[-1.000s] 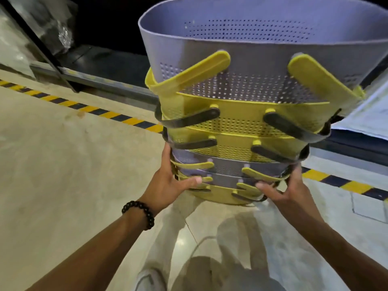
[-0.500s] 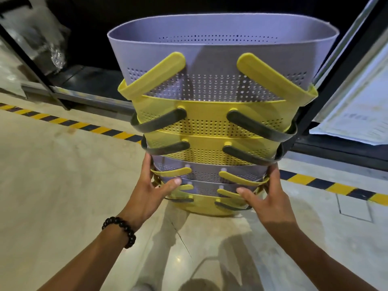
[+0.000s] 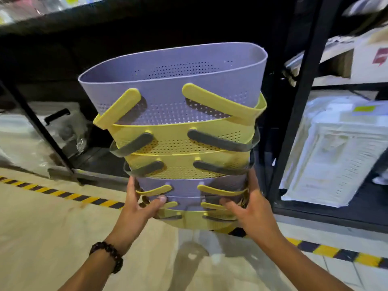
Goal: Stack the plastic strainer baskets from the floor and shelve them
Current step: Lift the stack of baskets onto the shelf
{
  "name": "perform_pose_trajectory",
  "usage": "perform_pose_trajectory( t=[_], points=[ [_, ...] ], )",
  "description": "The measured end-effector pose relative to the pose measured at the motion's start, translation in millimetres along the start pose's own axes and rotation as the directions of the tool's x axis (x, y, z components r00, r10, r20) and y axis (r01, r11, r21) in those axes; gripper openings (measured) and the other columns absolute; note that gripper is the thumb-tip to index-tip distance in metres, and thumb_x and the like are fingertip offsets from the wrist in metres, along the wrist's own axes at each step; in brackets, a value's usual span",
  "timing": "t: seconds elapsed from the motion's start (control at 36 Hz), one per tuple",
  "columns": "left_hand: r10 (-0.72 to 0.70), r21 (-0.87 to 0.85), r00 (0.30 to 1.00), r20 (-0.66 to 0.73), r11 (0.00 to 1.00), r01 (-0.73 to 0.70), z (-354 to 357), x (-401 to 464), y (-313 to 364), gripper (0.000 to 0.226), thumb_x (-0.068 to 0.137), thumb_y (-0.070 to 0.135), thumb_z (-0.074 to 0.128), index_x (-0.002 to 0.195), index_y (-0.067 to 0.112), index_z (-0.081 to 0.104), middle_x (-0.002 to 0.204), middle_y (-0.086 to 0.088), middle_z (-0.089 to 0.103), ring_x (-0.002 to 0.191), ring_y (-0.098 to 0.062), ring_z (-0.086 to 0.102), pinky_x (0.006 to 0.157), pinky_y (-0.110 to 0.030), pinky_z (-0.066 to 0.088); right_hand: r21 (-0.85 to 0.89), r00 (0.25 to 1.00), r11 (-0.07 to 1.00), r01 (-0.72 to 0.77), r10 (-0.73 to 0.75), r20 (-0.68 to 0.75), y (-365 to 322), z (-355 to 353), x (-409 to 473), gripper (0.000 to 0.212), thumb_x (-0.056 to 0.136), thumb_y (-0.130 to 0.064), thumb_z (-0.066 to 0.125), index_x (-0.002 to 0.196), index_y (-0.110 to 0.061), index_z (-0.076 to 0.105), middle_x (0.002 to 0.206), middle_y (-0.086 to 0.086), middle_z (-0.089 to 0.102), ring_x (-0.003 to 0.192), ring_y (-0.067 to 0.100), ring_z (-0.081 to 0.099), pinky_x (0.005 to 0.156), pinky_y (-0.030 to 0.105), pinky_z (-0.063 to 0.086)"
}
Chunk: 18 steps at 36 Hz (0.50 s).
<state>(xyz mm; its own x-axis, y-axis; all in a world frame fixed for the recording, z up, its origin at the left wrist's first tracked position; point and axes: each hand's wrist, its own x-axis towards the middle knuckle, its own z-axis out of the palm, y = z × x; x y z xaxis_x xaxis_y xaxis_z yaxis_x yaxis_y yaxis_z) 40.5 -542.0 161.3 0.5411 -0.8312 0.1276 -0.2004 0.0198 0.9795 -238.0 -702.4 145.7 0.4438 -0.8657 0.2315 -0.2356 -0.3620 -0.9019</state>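
- Both hands are carrying a nested stack of purple and yellow perforated plastic strainer baskets [image 3: 178, 143], raised clear of the pale tiled floor [image 3: 42, 238] and leaning slightly to the right.
- The left hand [image 3: 136, 208] is gripping the lower left side of the stack, its fingers [image 3: 131, 187] wrapping the far side and the thumb pressing the front.
- The right hand [image 3: 249, 211] is gripping the lower right side the same way, thumb in front, fingers behind.
- The purple basket is sitting on top, two yellow ones under it, then more purple and yellow at the bottom; flat yellow and grey handle arms [image 3: 117, 109] are sticking out along the front.
- Step in hand, as I'm judging it: stacking is done and the carry to the black metal shelving rack [image 3: 302, 97] is under way.
- The stack is hanging in front of the dark open bay of the rack, left of the upright post, past the yellow-and-black striped floor tape [image 3: 63, 195].
- The next move is probably calling for pushing the stack forward into the bay, keeping it level, and clearing the post and the shelf edge above.
- Versus the earlier frames: the view is tilting up, the rack and the white wrapped bundle [image 3: 336, 148] at right are coming closer, and the stack is sitting further from the camera.
- The grip is staying at the same low spots on both sides.
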Motion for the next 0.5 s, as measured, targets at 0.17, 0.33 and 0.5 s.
perform_pose_trajectory(
  t=[0.17, 0.33, 0.5],
  points=[
    [-0.008, 0.005, 1.0, 0.014, 1.0, 0.008, -7.8, 53.5, -5.9, 0.095, 0.073, 0.058, 0.091, 0.142, 0.073, 0.027, 0.136, 0.021, 0.065, 0.119, -0.018, 0.07, 0.093, -0.047, 0.061, 0.024, 1.0, 1.0, 0.007, -0.006, -0.009, 2.2, 19.0, 47.0, 0.109, 0.082, -0.042, 0.084, 0.157, -0.056, 0.005, 0.121, -0.029, 0.07, 0.106, -0.009, 0.067, 0.081, 0.015, 0.053],
    [-0.035, -0.001, 0.998, 0.046, 0.999, 0.035, -32.3, 119.1, -46.0, 0.097, 0.076, 0.055, 0.089, 0.147, 0.068, 0.024, 0.139, 0.019, 0.065, 0.124, -0.015, 0.067, 0.102, -0.053, 0.054, -0.007, 0.994, 0.995, -0.097, 0.096, -0.043, 25.8, 70.5, 98.6, 0.11, 0.077, -0.058, 0.083, 0.154, -0.059, 0.005, 0.126, -0.034, 0.064, 0.107, -0.02, 0.057, 0.083, 0.013, 0.047],
    [-0.028, -0.031, 0.994, 0.102, 0.999, 0.031, -48.0, 207.8, -83.9, 0.094, 0.078, 0.05, 0.089, 0.146, 0.068, 0.026, 0.141, 0.018, 0.063, 0.125, -0.011, 0.065, 0.093, -0.034, 0.061, -0.042, 0.993, 0.994, -0.102, 0.099, -0.063, 53.5, 117.1, 168.5, 0.1, 0.077, -0.061, 0.081, 0.151, -0.059, 0.015, 0.127, -0.035, 0.063, 0.108, -0.018, 0.058, 0.085, 0.019, 0.049]
  ],
)
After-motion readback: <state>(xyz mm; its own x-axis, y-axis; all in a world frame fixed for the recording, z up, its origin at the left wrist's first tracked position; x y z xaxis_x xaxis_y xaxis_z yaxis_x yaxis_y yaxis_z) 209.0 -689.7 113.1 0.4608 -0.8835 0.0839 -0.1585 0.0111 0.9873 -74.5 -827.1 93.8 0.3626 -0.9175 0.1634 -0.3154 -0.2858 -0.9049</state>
